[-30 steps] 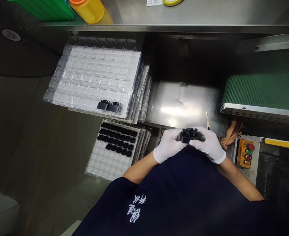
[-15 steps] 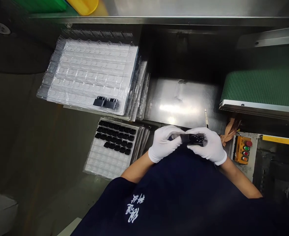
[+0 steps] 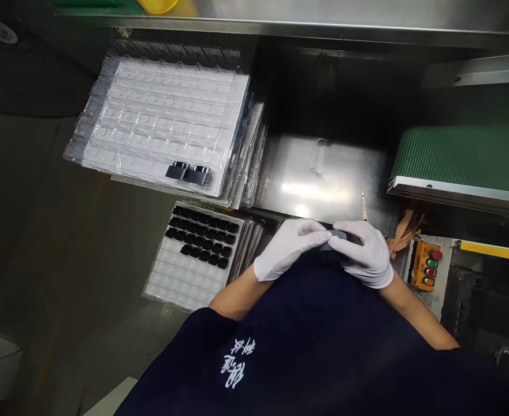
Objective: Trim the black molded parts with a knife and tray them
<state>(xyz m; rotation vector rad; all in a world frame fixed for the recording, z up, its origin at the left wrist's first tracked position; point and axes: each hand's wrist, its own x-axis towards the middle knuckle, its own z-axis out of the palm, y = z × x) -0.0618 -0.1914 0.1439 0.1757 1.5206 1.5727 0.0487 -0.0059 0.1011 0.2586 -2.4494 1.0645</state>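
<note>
In front of my dark blue shirt, my white-gloved hands meet over a small black plastic part (image 3: 339, 235). My right hand (image 3: 367, 254) grips it between thumb and fingers. My left hand (image 3: 292, 247) pinches at its left side, fingertips touching the other glove. Most of the part is hidden by the gloves. Two similar black parts (image 3: 188, 173) sit near the lower edge of a clear plastic tray (image 3: 150, 124) on a stack at the left. Below that, another tray (image 3: 185, 277) holds rows of smaller black pieces.
A slim metal craft knife (image 3: 364, 206) lies on the steel tabletop (image 3: 323, 173) beyond my right hand. To the right are a green conveyor belt (image 3: 466, 156), crumpled brown paper (image 3: 404, 234) and a yellow button box (image 3: 426, 266). A steel ledge (image 3: 280, 26) crosses the far side.
The black part has been turned between my hands; its glossy studded face no longer shows, and a plain dark grey face does. My fingertips have come closer together. The view has shifted slightly.
</note>
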